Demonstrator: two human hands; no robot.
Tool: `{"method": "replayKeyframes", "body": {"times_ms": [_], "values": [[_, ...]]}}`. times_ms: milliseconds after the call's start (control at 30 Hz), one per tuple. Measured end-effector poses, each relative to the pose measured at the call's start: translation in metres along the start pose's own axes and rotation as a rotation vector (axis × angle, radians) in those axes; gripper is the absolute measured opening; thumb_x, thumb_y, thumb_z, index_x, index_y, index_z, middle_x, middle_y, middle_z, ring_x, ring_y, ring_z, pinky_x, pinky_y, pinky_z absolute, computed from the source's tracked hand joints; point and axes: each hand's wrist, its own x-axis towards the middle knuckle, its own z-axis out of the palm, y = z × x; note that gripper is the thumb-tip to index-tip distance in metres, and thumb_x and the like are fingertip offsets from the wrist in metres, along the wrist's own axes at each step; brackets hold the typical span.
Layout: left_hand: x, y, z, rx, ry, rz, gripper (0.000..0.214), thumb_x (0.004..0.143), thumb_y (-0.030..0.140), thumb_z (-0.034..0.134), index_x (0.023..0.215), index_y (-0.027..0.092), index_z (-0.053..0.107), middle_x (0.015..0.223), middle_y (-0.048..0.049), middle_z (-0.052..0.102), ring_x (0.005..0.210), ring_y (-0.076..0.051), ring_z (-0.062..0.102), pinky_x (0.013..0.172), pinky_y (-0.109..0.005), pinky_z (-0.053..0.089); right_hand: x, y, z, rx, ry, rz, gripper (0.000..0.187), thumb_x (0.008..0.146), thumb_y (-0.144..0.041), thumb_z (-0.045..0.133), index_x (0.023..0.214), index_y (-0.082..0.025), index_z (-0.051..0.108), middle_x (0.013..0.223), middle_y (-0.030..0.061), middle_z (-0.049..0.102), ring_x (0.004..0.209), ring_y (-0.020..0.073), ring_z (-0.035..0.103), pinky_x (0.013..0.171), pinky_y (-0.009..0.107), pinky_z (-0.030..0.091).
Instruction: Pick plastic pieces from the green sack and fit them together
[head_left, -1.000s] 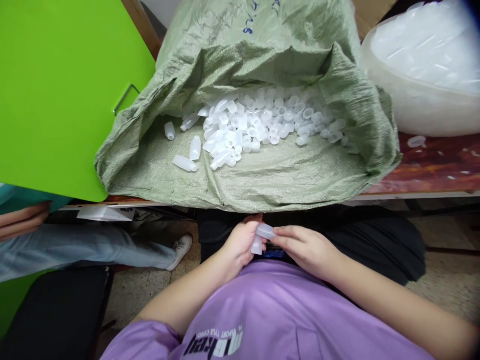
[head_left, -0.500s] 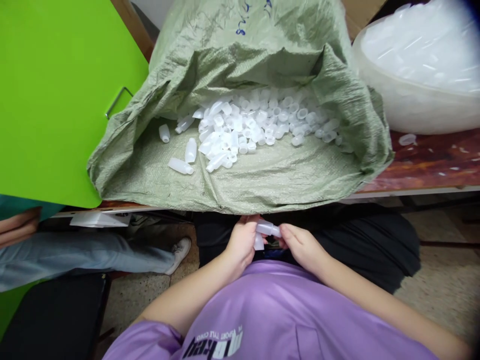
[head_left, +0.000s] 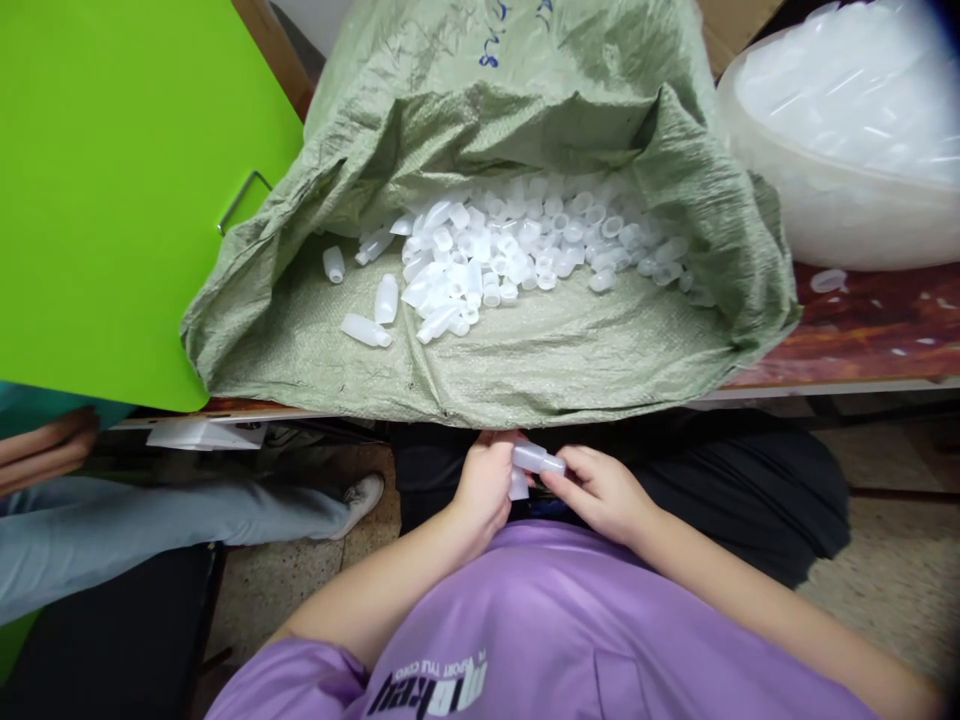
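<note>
Down at 6 o'clock: left hand [head_left: 486,487] curled around a small white bottle [head_left: 517,488], right hand [head_left: 601,492] pinching a second bottle [head_left: 535,459] against it. Looks mid-joining, so they'd need lining up straight. Woven sack [head_left: 525,370] at 12.

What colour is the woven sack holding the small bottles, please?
The sack is pale green; head view.

We are drawing our left hand [head_left: 486,482] slightly up toward the hanging edge of the green sack [head_left: 525,360], and the small white bottle [head_left: 534,458] is rising with it. Our right hand [head_left: 604,492], flatter a second ago, is curling its fingertips onto the bottle's cap end. At far left, another person's hand [head_left: 45,450] is shifting a little.
</note>
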Motion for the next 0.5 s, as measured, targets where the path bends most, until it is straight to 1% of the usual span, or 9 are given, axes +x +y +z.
{"method": "replayKeyframes", "body": {"times_ms": [33, 67, 100, 200, 233, 300, 333, 433, 500], "values": [[0.0, -0.001, 0.0, 0.01, -0.007, 0.0, 0.017, 0.067, 0.03, 0.057, 0.068, 0.014, 0.053, 0.05, 0.0018, 0.052, 0.041, -0.01, 0.048, 0.037, -0.02, 0.038, 0.0, 0.002, 0.002, 0.07, -0.03, 0.014, 0.046, 0.093, -0.045, 0.027, 0.066, -0.018, 0.054, 0.06, 0.0018, 0.055, 0.056, 0.0133, 0.053, 0.054, 0.025, 0.042], [0.0, -0.001, 0.0, 0.015, -0.01, 0.007, 0.017, 0.067, 0.03, 0.056, 0.067, 0.014, 0.053, 0.049, 0.0017, 0.052, 0.04, -0.01, 0.048, 0.037, -0.02, 0.038, -0.001, 0.003, 0.003, 0.123, -0.043, 0.029, 0.049, 0.093, -0.045, 0.024, 0.067, -0.018, 0.055, 0.06, 0.0014, 0.055, 0.055, 0.0126, 0.053, 0.054, 0.024, 0.042], [0.001, -0.002, 0.0, 0.013, -0.01, 0.015, 0.017, 0.067, 0.03, 0.056, 0.068, 0.014, 0.053, 0.049, 0.0017, 0.052, 0.04, -0.01, 0.048, 0.037, -0.02, 0.038, -0.001, 0.005, 0.004, 0.135, -0.026, 0.04, 0.048, 0.093, -0.047, 0.025, 0.073, -0.018, 0.057, 0.064, 0.0022, 0.058, 0.058, 0.0133, 0.054, 0.056, 0.025, 0.043], [0.002, -0.003, -0.001, -0.032, -0.002, 0.009, 0.016, 0.064, 0.028, 0.058, 0.072, 0.014, 0.054, 0.052, 0.0023, 0.054, 0.041, -0.01, 0.049, 0.037, -0.019, 0.037, -0.001, 0.007, 0.002, -0.054, 0.12, -0.015, 0.042, 0.084, -0.053, 0.045, 0.097, -0.016, 0.059, 0.087, 0.009, 0.063, 0.077, 0.0204, 0.058, 0.07, 0.032, 0.045], [0.002, -0.003, -0.001, -0.043, -0.003, -0.007, 0.017, 0.064, 0.028, 0.058, 0.073, 0.014, 0.053, 0.053, 0.0027, 0.054, 0.041, -0.01, 0.049, 0.036, -0.019, 0.036, -0.001, 0.007, 0.001, -0.139, 0.156, -0.061, 0.041, 0.082, -0.051, 0.048, 0.1, -0.015, 0.059, 0.09, 0.0105, 0.062, 0.08, 0.0219, 0.057, 0.074, 0.034, 0.043], [0.003, -0.004, -0.002, -0.051, -0.008, -0.04, 0.017, 0.064, 0.029, 0.059, 0.072, 0.015, 0.053, 0.051, 0.0033, 0.053, 0.041, -0.01, 0.048, 0.036, -0.019, 0.036, -0.001, 0.007, -0.001, -0.243, 0.155, -0.139, 0.035, 0.085, -0.045, 0.045, 0.09, -0.015, 0.062, 0.082, 0.0101, 0.062, 0.077, 0.0211, 0.056, 0.074, 0.034, 0.041], [0.003, -0.005, -0.002, -0.05, -0.006, -0.049, 0.017, 0.064, 0.029, 0.059, 0.07, 0.015, 0.052, 0.05, 0.0036, 0.052, 0.04, -0.009, 0.047, 0.036, -0.019, 0.035, 0.0, 0.006, -0.001, -0.216, 0.122, -0.143, 0.034, 0.086, -0.043, 0.044, 0.083, -0.015, 0.063, 0.076, 0.0088, 0.061, 0.072, 0.0197, 0.055, 0.072, 0.033, 0.04], [0.002, -0.007, -0.003, -0.036, -0.001, -0.065, 0.018, 0.063, 0.031, 0.059, 0.065, 0.015, 0.051, 0.047, 0.0041, 0.049, 0.037, -0.009, 0.045, 0.035, -0.019, 0.033, 0.001, 0.006, 0.006, 0.019, 0.046, -0.048, 0.035, 0.084, -0.045, 0.045, 0.068, -0.017, 0.059, 0.064, 0.0041, 0.055, 0.063, 0.0159, 0.052, 0.063, 0.029, 0.039], [0.003, -0.009, -0.003, -0.035, -0.005, -0.086, 0.02, 0.063, 0.033, 0.06, 0.064, 0.016, 0.05, 0.045, 0.0041, 0.048, 0.036, -0.009, 0.044, 0.035, -0.019, 0.032, 0.002, 0.006, 0.015, 0.149, 0.02, 0.014, 0.039, 0.087, -0.046, 0.039, 0.067, -0.018, 0.058, 0.061, 0.0019, 0.054, 0.058, 0.0133, 0.05, 0.057, 0.025, 0.039]]}}
